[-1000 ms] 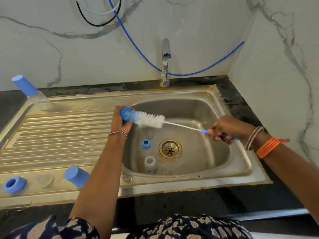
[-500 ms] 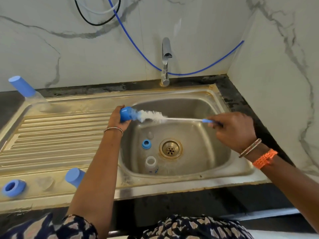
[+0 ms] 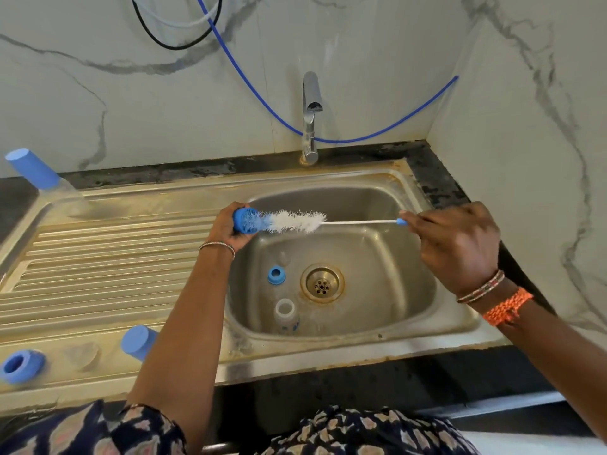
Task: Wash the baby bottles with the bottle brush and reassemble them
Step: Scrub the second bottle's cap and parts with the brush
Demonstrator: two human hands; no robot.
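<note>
Steel sink (image 3: 427,310) sits in a dark desk (image 3: 437,185) against marble walls, its ribbed drainboard (image 3: 98,274) stretching to the left. Over the far left of the basin the left hand (image 3: 226,229) curls its fingers round a blue cap (image 3: 244,221), open end facing right. The right hand (image 3: 456,244) pinches the blue handle end of the brush (image 3: 299,221), which lies level across the basin with its bristle tip pushed into the cap (white bristles trail out to the right, then a thin white stem). Down on the basin floor a blue ring (image 3: 276,275) lies just left of the drain (image 3: 322,284), and a clear bottle (image 3: 286,315) stands open-mouthed near the front wall, left of the drain. A small clear piece (image 3: 283,258) lies just beyond the ring; what it is cannot be told. On the near edge of the drainboard lie a second blue cap (image 3: 138,342), partly behind the left forearm, and another ring (image 3: 20,366) at the far left. At the drainboard's far left corner a capped bottle (image 3: 34,174) stands, leaning in the wide lens. A tap (image 3: 310,119) rises behind the basin, and a blue hose (image 3: 262,103) loops along the wall.
</note>
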